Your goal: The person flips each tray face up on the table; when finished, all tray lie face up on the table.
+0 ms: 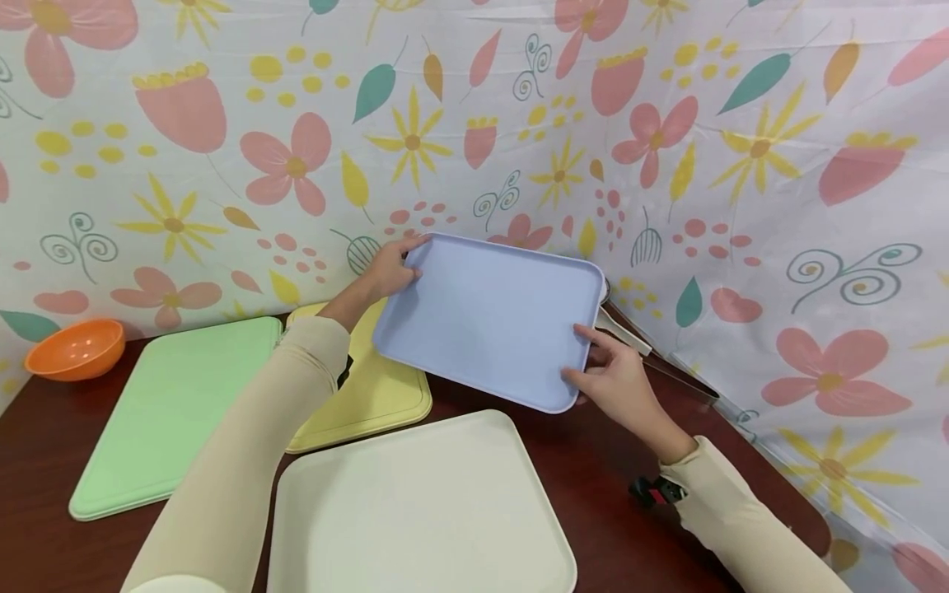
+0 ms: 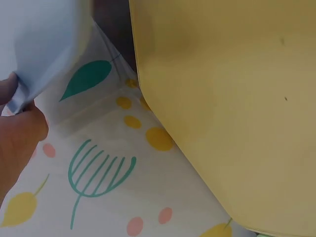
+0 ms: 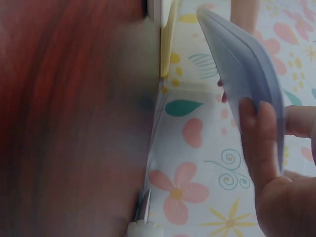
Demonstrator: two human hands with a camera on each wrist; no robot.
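Observation:
A light blue rectangular tray [image 1: 493,321] is held up above the dark table, tilted so that its inner face shows in the head view. My left hand [image 1: 391,270] pinches its upper left corner, thumb on the front. At the lower right corner, my right hand [image 1: 615,375] grips the rim. In the left wrist view the left hand [image 2: 22,133] has the tray's corner between thumb and fingers. The right wrist view shows the tray [image 3: 256,64] nearly edge-on, fingers of the right hand [image 3: 281,192] on both faces. Below it lie a yellow board [image 1: 363,403] and a cream tray [image 1: 415,502].
A green board [image 1: 178,403] lies at the left, with an orange bowl [image 1: 77,350] behind it. Along the right back edge lies a utensil with a white part [image 1: 626,333], partly hidden by the blue tray. Flower-patterned cloth [image 1: 445,123] walls the table's back and right.

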